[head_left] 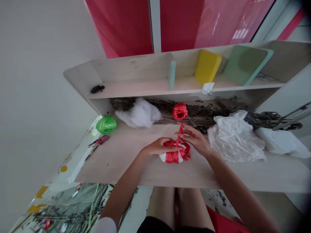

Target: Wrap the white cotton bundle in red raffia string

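Observation:
A white padded bundle (172, 157), partly wrapped in red plastic ribbon, rests on the desk near its front edge. My left hand (162, 146) is closed on the bundle from the left, its fingers lying over the top. Above it, my right hand (193, 137) pinches a taut red ribbon strand (180, 134) that runs up from the bundle. Just behind the hands sits a red ribbon ball (180, 111). Black-handled scissors (201, 129) lie beyond my right fingers, partly hidden among dried stems.
White fluffy stuffing (142, 113) and a green ribbon ball (106, 125) lie to the left. A crumpled white plastic bag (236, 137) is at the right. Dried stems (160, 103) fill the space beneath a shelf (136, 89). A red-white cord bundle (102, 139) lies at the left edge.

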{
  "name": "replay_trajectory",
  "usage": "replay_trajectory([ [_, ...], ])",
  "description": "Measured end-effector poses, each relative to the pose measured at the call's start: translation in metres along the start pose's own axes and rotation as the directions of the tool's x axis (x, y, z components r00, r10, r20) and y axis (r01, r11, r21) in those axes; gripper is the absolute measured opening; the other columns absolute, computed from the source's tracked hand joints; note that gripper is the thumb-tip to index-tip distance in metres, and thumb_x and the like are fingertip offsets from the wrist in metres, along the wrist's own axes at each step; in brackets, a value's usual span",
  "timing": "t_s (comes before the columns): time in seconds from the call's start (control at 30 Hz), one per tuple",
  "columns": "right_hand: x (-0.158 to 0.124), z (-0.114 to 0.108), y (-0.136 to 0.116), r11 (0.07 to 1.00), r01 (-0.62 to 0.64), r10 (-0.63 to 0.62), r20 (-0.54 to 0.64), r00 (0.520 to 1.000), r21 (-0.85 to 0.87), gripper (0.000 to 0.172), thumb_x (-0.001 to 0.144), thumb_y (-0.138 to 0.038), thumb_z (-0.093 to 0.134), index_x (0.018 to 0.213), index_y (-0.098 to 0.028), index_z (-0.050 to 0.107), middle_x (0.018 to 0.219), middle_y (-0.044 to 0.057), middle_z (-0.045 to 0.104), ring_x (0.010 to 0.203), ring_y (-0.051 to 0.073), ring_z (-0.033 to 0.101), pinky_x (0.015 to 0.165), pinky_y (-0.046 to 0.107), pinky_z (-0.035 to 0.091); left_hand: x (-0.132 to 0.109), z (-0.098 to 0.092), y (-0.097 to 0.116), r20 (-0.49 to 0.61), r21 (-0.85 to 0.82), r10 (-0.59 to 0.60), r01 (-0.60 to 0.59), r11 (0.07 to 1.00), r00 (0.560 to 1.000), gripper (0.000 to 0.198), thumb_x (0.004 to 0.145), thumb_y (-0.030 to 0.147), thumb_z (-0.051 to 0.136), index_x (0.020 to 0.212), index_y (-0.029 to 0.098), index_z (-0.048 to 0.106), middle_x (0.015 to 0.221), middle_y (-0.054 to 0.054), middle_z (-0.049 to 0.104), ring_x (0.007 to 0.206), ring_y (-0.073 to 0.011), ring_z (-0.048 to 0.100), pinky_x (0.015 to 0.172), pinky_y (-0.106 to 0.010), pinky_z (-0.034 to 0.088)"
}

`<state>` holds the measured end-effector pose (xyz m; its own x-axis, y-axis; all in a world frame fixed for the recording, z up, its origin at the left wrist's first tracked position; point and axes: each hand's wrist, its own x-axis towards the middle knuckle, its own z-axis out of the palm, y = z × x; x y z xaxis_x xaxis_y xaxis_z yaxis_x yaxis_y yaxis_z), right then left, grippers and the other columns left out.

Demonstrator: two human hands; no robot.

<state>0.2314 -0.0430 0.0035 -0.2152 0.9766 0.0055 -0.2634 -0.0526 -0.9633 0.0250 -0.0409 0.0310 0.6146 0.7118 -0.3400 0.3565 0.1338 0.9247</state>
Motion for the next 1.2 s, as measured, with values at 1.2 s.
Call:
replay_trajectory([
  [1.2,0.008,0.003,0.02,0.984,0.097,-0.126,-0.201,0.971,-0.152,0.051,0.069,-0.043,0.074,0.113,-0.023,0.059,0.08,-0.001,0.064,0.067,0.013,0.059,0.06,0.026,0.049,0.002,0.006,-0.004,-0.083,0.138,0.038,-0.026,0.99,0.996,0.051,0.065,0.056,0.073,0.096,0.015,0.068,0.09,-0.002,0.066,0.081,-0.0153,0.057,0.071,-0.024,0.043],
])
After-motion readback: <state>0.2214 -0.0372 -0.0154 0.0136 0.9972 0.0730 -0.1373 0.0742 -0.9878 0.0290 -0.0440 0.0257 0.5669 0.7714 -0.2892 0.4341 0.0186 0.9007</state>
